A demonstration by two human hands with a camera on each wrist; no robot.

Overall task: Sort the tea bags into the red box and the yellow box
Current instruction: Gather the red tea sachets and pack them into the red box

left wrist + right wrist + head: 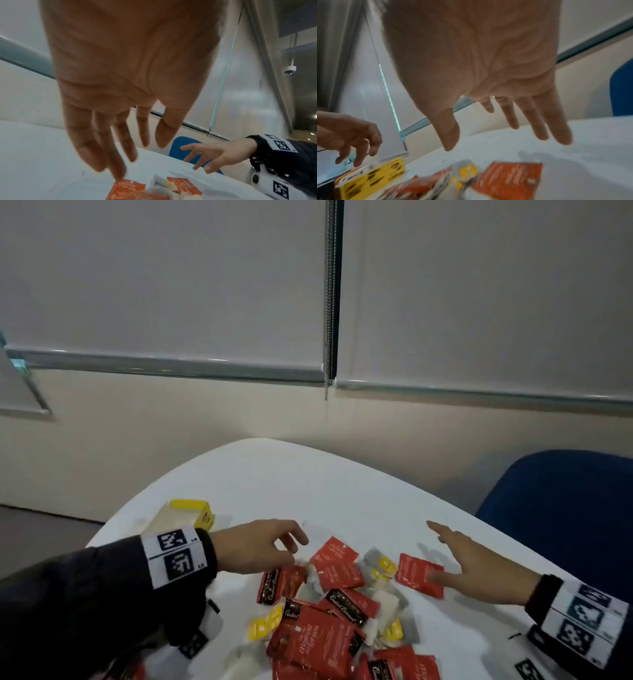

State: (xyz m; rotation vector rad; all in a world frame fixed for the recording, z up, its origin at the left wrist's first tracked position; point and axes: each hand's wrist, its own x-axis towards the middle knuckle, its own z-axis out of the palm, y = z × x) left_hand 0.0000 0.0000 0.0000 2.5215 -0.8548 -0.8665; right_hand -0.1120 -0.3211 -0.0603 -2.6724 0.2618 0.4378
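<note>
- Head view: tea bags point(337, 607) heaped mixed on surface point(274, 484); yellow box point(191, 515) behind left wrist.
- Left hand point(260, 546), right hand point(479, 566): fingers spread, empty, over pile.
- Red box: not identifiable.
- Risk: overlapping sachets, two lifted together, missorted.

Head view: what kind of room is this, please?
Probably an office or meeting room: a white rounded table, pulled-down roller blinds with a bead chain, a blue upholstered chair, and a dome security camera on the ceiling.
</note>
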